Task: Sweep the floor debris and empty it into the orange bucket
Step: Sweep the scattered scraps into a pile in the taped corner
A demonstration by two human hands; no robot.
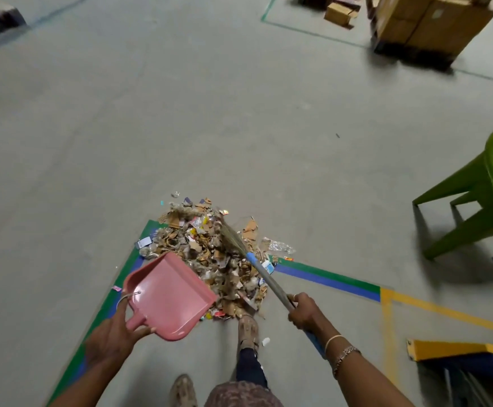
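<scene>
One grey concrete floor (180, 127) fills nearly the whole view, crossed near the bottom by green-and-blue tape (327, 279) that turns yellow toward the right. Stacked cardboard boxes (424, 22) sit on a dark pallet at the far upper right, well apart from the work. At the right edge stands a green plastic stool (480, 201), tilted in the wide-angle view, with its legs splayed toward the left. The debris pile (210, 251), a heap of cardboard scraps, wrappers and clear plastic, lies on the floor over the corner of the tape, just ahead of a sandalled foot (248, 330). A pink dustpan (169, 295) is held off the floor at the pile's near left edge, its long axis running from the handle at lower left to the open mouth, which points up and right into the debris. The broom (257, 265) slants from lower right to upper left, its bristles resting on the pile's right side. The left hand (116, 333) is wrapped around the dustpan handle; the right hand (304, 312), bangles on its wrist, is closed around the broom shaft.
</scene>
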